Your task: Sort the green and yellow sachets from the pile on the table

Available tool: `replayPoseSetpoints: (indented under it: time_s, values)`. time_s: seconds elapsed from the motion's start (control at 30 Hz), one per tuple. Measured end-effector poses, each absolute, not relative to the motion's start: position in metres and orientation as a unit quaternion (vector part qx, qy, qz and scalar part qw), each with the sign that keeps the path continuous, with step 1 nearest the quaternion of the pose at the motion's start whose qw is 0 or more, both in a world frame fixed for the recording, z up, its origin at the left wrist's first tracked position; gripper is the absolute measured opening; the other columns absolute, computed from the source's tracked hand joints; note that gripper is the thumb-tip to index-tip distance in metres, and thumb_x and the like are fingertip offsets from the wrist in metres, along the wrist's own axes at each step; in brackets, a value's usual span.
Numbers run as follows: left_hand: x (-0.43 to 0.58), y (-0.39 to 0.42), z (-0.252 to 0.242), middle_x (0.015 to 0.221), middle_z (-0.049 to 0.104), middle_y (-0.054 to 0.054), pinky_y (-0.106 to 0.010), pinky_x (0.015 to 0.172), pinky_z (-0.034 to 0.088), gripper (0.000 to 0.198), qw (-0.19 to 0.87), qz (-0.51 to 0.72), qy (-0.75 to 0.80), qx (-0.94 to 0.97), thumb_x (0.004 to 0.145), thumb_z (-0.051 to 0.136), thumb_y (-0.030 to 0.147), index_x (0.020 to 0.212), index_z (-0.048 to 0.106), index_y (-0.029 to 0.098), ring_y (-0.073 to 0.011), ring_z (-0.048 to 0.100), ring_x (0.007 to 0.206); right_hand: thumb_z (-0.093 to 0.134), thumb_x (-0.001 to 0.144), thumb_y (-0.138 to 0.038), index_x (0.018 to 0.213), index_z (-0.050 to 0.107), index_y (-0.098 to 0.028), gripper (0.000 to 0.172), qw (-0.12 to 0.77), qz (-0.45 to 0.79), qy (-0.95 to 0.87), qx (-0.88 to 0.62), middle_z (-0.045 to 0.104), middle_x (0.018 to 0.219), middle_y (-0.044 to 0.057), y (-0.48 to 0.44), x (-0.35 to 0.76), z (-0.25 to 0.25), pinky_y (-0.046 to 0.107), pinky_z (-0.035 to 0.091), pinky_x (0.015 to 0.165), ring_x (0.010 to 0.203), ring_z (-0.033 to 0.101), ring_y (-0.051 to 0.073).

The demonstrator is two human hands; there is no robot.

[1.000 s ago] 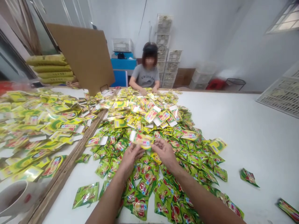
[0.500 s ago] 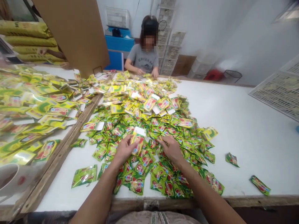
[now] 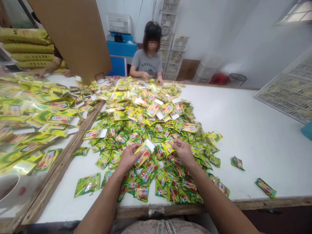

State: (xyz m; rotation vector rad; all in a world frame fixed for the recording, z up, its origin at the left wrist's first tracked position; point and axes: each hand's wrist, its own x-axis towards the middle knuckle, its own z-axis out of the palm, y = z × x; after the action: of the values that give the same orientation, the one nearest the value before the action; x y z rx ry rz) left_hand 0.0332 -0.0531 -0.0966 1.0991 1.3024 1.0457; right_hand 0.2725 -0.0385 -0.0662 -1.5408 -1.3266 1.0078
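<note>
Left fingers (image 3: 133,147) are gripping a box (image 3: 144,154) over the pile (image 3: 148,131), seemingly low to leave its flap (image 3: 149,145) free; right fingers (image 3: 176,141) are pinching a yellow packet (image 3: 167,147) there.

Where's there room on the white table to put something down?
Biggest: the white tabletop between the green pile and the right-side crate, around two loose packets. Smaller: between the wooden divider and a single green packet. Crowded: around the left hand and right hand, and left of the divider, where yellow packs heap up.
</note>
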Motion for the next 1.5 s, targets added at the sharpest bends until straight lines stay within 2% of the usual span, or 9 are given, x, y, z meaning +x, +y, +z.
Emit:
replayPoseSetpoints:
  time_s: [0.1,0.23,0.47,0.57,0.7,0.87,1.07,1.2,1.5]
  values:
    - [0.035,-0.055,-0.091,0.085,0.072,-0.007,-0.032,0.068,0.050,0.049,0.590,0.433,0.522,0.438,0.057,0.075,0.045,0.094,0.065,0.015,-0.0226,0.066,0.074,0.071,0.053,-0.058,0.065,0.055,-0.017,0.046,0.468,0.382,-0.479,-0.637,0.048,0.054,-0.003,-0.037,0.275,-0.063,0.024,0.029,0.048,0.048,0.037,0.010]
    - [0.045,-0.060,-0.085,0.079,0.072,-0.006,-0.028,0.063,0.049,0.047,0.647,0.426,0.486,0.405,0.058,0.077,0.040,0.096,0.065,0.015,-0.0194,0.066,0.068,0.076,0.050,-0.050,0.071,0.053,-0.018,0.044,0.526,0.442,-0.426,-0.589,0.050,0.058,-0.004,-0.039,0.263,-0.065,0.024,0.035,0.049,0.050,0.044,0.011]
    - [0.053,-0.062,-0.082,0.081,0.073,-0.006,-0.026,0.068,0.049,0.043,0.646,0.456,0.488,0.370,0.053,0.080,0.035,0.088,0.067,0.013,-0.0173,0.066,0.070,0.070,0.062,-0.036,0.100,0.057,-0.020,0.043,0.427,0.471,-0.559,-0.532,0.044,0.061,-0.007,-0.054,0.240,-0.051,0.023,0.036,0.050,0.052,0.043,0.010]
    - [0.053,-0.063,-0.081,0.080,0.073,-0.006,-0.026,0.067,0.049,0.041,0.645,0.441,0.488,0.389,0.054,0.080,0.034,0.087,0.067,0.014,-0.0177,0.066,0.070,0.070,0.062,-0.035,0.084,0.059,-0.019,0.030,0.397,0.447,-0.574,-0.559,0.044,0.057,-0.006,-0.055,0.243,-0.044,0.025,0.036,0.051,0.053,0.044,0.011]
    - [0.055,-0.064,-0.078,0.080,0.073,-0.006,-0.027,0.065,0.050,0.043,0.667,0.443,0.469,0.372,0.056,0.079,0.035,0.090,0.065,0.013,-0.0181,0.066,0.068,0.073,0.057,-0.042,0.077,0.053,-0.019,0.036,0.436,0.494,-0.507,-0.557,0.047,0.054,-0.006,-0.050,0.239,-0.051,0.025,0.039,0.050,0.051,0.048,0.013]
    - [0.052,-0.062,-0.081,0.076,0.072,-0.006,-0.026,0.064,0.050,0.045,0.667,0.470,0.468,0.339,0.053,0.081,0.036,0.089,0.067,0.012,-0.0164,0.066,0.064,0.070,0.058,-0.046,0.065,0.051,-0.018,0.034,0.442,0.507,-0.507,-0.539,0.042,0.052,-0.006,-0.048,0.234,-0.069,0.023,0.032,0.050,0.050,0.040,0.010]
    - [0.050,-0.062,-0.086,0.076,0.073,-0.005,-0.026,0.062,0.050,0.041,0.675,0.458,0.457,0.355,0.059,0.078,0.033,0.092,0.066,0.014,-0.0165,0.066,0.064,0.065,0.061,-0.046,0.059,0.049,-0.018,0.033,0.377,0.524,-0.555,-0.525,0.040,0.052,-0.006,-0.046,0.242,-0.062,0.023,0.024,0.051,0.049,0.032,0.008]
    - [0.047,-0.062,-0.086,0.076,0.073,-0.006,-0.026,0.061,0.051,0.043,0.684,0.461,0.455,0.335,0.055,0.080,0.031,0.092,0.066,0.013,-0.0168,0.066,0.062,0.064,0.063,-0.047,0.052,0.043,-0.018,0.037,0.326,0.542,-0.590,-0.503,0.033,0.048,-0.008,-0.043,0.245,-0.053,0.022,0.019,0.049,0.048,0.026,0.007]
    - [0.049,-0.064,-0.078,0.073,0.072,-0.006,-0.025,0.060,0.050,0.041,0.717,0.439,0.429,0.330,0.052,0.081,0.029,0.087,0.067,0.012,-0.0155,0.065,0.059,0.063,0.066,-0.050,0.051,0.038,-0.018,0.043,0.254,0.546,-0.657,-0.454,0.032,0.051,-0.007,-0.034,0.254,-0.044,0.022,0.024,0.049,0.049,0.029,0.008]
